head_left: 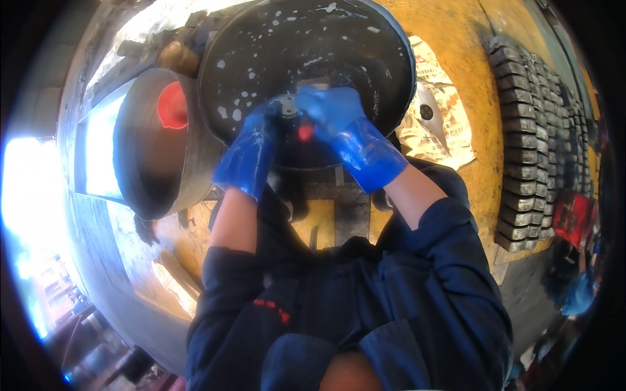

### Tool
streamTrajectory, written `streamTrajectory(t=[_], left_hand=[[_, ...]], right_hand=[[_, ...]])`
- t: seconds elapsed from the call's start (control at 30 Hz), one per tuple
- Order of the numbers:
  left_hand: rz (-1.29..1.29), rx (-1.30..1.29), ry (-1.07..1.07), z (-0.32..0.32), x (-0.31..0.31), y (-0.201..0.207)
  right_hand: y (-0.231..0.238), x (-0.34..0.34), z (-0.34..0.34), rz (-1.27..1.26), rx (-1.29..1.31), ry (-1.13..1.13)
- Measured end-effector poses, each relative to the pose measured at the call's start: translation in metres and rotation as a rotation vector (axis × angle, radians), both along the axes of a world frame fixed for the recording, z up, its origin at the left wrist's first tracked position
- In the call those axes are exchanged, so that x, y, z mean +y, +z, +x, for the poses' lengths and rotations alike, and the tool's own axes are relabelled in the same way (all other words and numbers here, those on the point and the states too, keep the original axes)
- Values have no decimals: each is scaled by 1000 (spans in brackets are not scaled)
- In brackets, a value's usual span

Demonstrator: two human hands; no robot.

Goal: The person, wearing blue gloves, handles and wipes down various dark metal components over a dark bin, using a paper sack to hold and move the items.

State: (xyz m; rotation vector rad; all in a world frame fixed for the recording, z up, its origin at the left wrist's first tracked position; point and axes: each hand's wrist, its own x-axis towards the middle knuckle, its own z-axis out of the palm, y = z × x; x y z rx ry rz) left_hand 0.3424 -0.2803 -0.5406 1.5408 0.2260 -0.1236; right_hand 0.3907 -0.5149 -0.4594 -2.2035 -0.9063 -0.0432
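Observation:
Both my hands wear long blue rubber gloves and meet over a large black basin point(225, 65) with dark liquid and white foam spots. My left hand point(262, 116) is closed around the edge of a small grey metal part point(287, 104). Against that part my right hand point(331, 107) is closed, its fingers curled and slightly blurred. Below the right hand's fingers a small red end point(305, 132) sticks out; what it belongs to is hidden by the glove. Another grey metal edge point(314, 83) shows just beyond the right hand.
Left of the basin stands a tilted grey bucket point(153, 163) with a red bowl-like scoop point(173, 105) inside. At right lie a flattened paper sack point(450, 117) and long stacked rows of grey metal blocks point(521, 150). A red container point(575, 218) sits beyond them.

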Motion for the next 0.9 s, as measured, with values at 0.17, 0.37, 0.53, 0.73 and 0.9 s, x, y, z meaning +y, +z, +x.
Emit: streamTrajectory(t=[0.17, 0.37, 0.53, 0.73, 0.9], left_hand=[[-174, 208, 434, 20, -47, 57], [-97, 50, 386, -10, 74, -26], [1312, -44, -316, 31, -28, 41], [555, -1, 19, 10, 13, 8], [1215, -59, -235, 16, -28, 40]], right_hand=[[-2, -51, 25, -106, 236, -458], [29, 16, -2, 622, 689, 162], [17, -29, 3, 238, 248, 28], [37, -16, 6, 164, 241, -72], [17, -35, 17, 20, 162, -111]])
